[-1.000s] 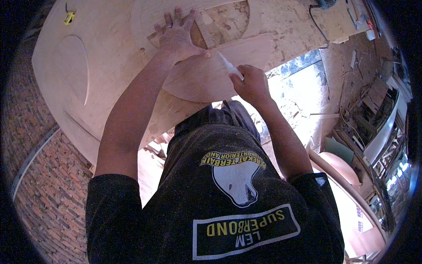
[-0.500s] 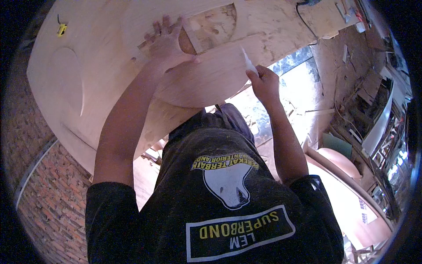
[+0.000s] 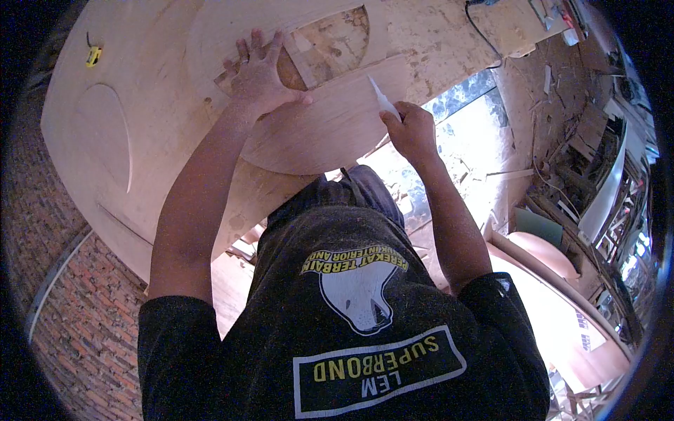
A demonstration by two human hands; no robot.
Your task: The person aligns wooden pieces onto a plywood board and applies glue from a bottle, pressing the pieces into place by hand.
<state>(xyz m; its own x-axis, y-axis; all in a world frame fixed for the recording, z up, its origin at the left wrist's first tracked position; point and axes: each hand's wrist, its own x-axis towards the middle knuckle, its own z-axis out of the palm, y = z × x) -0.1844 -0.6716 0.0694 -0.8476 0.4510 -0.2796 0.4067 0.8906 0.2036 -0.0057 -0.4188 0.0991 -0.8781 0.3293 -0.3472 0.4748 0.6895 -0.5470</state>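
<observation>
My left hand (image 3: 258, 78) lies with its fingers spread on the pale plywood, its thumb pointing right over a rounded plywood piece (image 3: 316, 137). In my right hand (image 3: 414, 132) is a small white glue bottle (image 3: 385, 105) with a long tapered nozzle. The nozzle tip points up and left over the rounded piece, close to its right end. Beyond that piece is a curved opening (image 3: 337, 45), with a rougher, stained wood surface showing inside. A narrow wooden strip (image 3: 298, 62) crosses this opening beside my left fingers.
A yellow tape measure (image 3: 93, 56) rests at the far left of the plywood, above a half-round wood piece (image 3: 105, 137). A dark cable (image 3: 479, 31) runs over the right edge. Brickwork (image 3: 98, 316) lies lower left; wood scraps (image 3: 590, 140) are piled at right.
My right hand has moved a little left with the glue bottle, bringing the nozzle further over the rounded piece. My left hand stays spread on the wood.
</observation>
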